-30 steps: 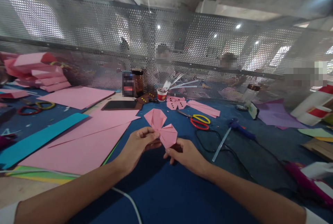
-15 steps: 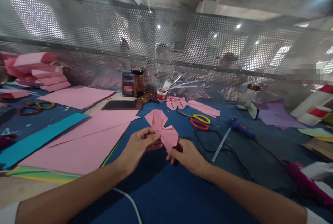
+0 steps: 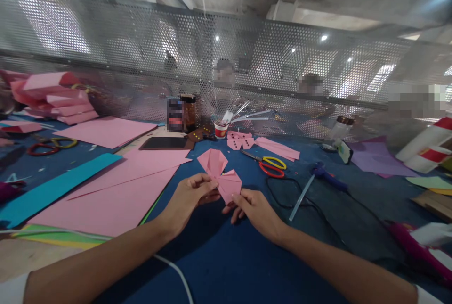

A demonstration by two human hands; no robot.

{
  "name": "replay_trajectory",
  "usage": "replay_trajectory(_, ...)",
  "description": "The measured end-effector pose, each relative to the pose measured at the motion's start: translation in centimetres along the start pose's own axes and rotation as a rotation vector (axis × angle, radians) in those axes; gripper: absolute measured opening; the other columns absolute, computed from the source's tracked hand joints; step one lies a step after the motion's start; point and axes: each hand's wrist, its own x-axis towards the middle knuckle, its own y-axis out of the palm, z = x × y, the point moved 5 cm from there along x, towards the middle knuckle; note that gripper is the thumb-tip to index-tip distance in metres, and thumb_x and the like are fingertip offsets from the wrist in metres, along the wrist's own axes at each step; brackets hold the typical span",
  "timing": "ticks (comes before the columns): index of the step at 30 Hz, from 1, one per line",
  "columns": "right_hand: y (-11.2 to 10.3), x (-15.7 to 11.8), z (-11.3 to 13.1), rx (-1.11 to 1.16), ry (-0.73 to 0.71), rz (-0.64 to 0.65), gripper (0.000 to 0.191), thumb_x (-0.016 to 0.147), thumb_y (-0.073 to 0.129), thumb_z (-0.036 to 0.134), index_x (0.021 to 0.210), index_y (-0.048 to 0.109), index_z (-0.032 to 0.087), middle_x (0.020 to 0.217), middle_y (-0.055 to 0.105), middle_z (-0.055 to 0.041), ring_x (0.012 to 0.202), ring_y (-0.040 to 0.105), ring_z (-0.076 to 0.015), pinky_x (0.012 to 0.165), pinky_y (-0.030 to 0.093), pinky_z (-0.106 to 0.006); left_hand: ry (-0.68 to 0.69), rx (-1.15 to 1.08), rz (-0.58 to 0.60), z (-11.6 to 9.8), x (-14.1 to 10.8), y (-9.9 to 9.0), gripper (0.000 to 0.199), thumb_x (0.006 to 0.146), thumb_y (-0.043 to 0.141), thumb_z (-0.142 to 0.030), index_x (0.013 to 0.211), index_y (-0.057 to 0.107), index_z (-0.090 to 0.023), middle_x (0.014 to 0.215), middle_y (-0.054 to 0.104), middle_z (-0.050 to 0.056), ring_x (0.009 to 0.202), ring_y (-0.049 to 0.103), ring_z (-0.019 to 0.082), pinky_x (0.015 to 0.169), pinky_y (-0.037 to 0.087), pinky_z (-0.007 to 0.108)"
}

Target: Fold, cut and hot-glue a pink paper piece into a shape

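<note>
A folded pink paper shape (image 3: 229,182), like a bow or petals with creased lobes, is held up over the blue table. My left hand (image 3: 195,192) pinches it near its narrow middle, thumb on top. At its lower right lobe, my right hand (image 3: 249,206) has thumb and fingers closed on the paper's edge. Beyond the paper lie scissors (image 3: 271,165) with red and yellow handles. Off to the right of my right hand rests a blue glue gun (image 3: 328,176) with a clear glue stick (image 3: 302,196) beside it.
Pink sheets (image 3: 116,191) and a blue strip (image 3: 63,190) cover the left. A red paper cup (image 3: 221,130), dotted pink pieces (image 3: 240,141) and pink strips (image 3: 277,147) stand or lie further back. A perforated metal screen (image 3: 141,59) bounds the rear. A magenta glue gun (image 3: 416,247) lies right.
My right thumb and fingers have shifted slightly up along the lower right lobe. The left hand keeps its pinch, and the view has moved a little.
</note>
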Motion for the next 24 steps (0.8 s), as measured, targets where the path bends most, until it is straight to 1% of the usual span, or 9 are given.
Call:
replay_trajectory(2,0.01,-0.08,0.04,0.017,0.001,0.010,0.039,0.099,0.043,0.044,0.089,0.065,0.013,0.088,0.077,-0.0102,0.058,0.069,-0.0128,0.059,0.048,-0.024,0.001,-0.008,-0.004,0.00,0.01,-0.06,0.023,0.074,0.081,-0.034,0.080,0.068,-0.016,0.082,0.066,0.001,0.079,0.065,0.016,0.085,0.058,0.034)
replay_trajectory(6,0.07,-0.15,-0.08,0.024,0.010,0.003,0.039,0.099,0.043,0.045,0.090,0.065,0.013,0.087,0.077,-0.0095,0.057,0.068,-0.0125,0.058,0.048,-0.023,0.000,-0.007,-0.002,0.05,0.07,-0.14,0.023,0.075,0.080,-0.034,0.082,0.068,-0.016,0.085,0.068,0.002,0.080,0.066,0.016,0.085,0.058,0.033)
replay_trajectory(10,0.14,-0.07,0.07,-0.021,-0.025,-0.027,0.030,0.093,0.055,0.042,0.093,0.069,0.015,0.088,0.076,-0.0065,0.056,0.066,-0.0120,0.055,0.047,-0.022,0.001,0.010,0.036,0.08,-0.01,0.13,0.022,0.078,0.078,-0.035,0.082,0.067,-0.016,0.087,0.070,0.003,0.082,0.067,0.017,0.087,0.057,0.036)
replay_trajectory(12,0.16,0.01,0.01,-0.057,-0.014,-0.042,0.029,0.091,0.059,0.040,0.088,0.072,0.014,0.080,0.076,-0.0051,0.054,0.065,-0.0125,0.053,0.046,-0.021,-0.008,0.019,0.069,0.18,-0.15,0.39,0.022,0.080,0.077,-0.036,0.083,0.067,-0.016,0.088,0.071,0.004,0.082,0.068,0.018,0.087,0.057,0.037)
replay_trajectory(15,0.19,0.11,-0.19,-0.089,0.018,-0.049,0.033,0.091,0.057,0.038,0.076,0.073,0.013,0.068,0.073,-0.0047,0.054,0.065,-0.0131,0.053,0.046,-0.021,-0.011,0.013,0.097,0.31,-0.34,0.60,0.022,0.080,0.076,-0.036,0.083,0.067,-0.016,0.088,0.072,0.004,0.082,0.068,0.018,0.087,0.057,0.037)
replay_trajectory(19,0.28,0.10,-0.12,-0.067,0.024,-0.047,0.033,0.092,0.056,0.039,0.076,0.070,0.013,0.073,0.075,-0.0054,0.053,0.065,-0.0126,0.052,0.047,-0.021,-0.020,0.005,0.105,0.44,-0.36,0.57,0.021,0.080,0.077,-0.035,0.082,0.067,-0.016,0.085,0.071,0.003,0.080,0.068,0.018,0.088,0.057,0.038)
replay_trajectory(24,0.27,-0.05,0.12,-0.068,0.019,-0.049,0.031,0.092,0.056,0.039,0.078,0.067,0.014,0.071,0.074,-0.0048,0.052,0.065,-0.0130,0.051,0.047,-0.021,-0.023,0.002,0.124,0.27,-0.25,0.72,0.021,0.079,0.077,-0.034,0.084,0.067,-0.016,0.086,0.072,0.004,0.081,0.069,0.019,0.087,0.057,0.037)
